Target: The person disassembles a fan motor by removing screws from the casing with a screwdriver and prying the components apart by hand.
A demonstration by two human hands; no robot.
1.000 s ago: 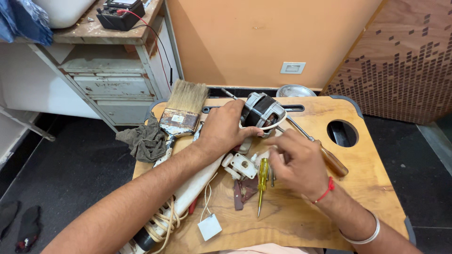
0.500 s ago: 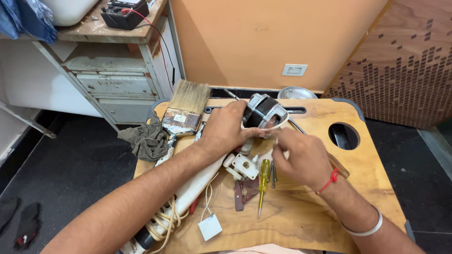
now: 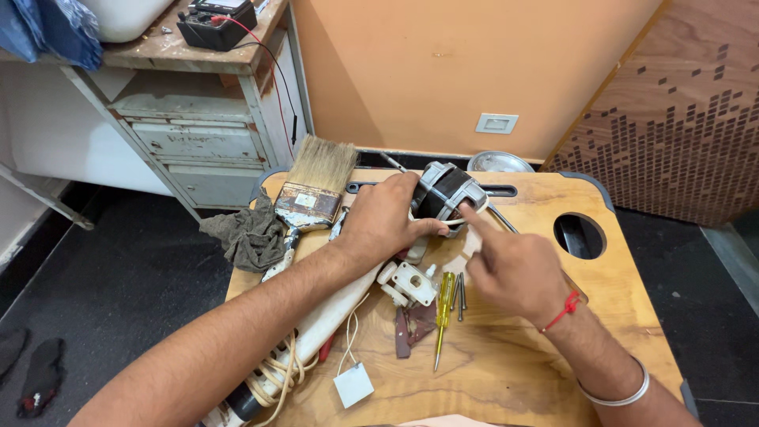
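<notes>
Left hand (image 3: 385, 220) grips the small motor (image 3: 447, 194) on the tabletop (image 3: 506, 372). Right hand (image 3: 510, 269) has let go of its earlier spot beside the motor, now pointing one finger at it (otherwise empty).

We are noting a black-and-silver motor (image 3: 448, 192), a yellow-handled screwdriver (image 3: 444, 301), a grey rag (image 3: 249, 234), a tan-bristled brush (image 3: 316, 178), a wood-grained tabletop (image 3: 506, 372) and, apparently, a red thread on the right hand's (image 3: 510, 273) wrist.
</notes>
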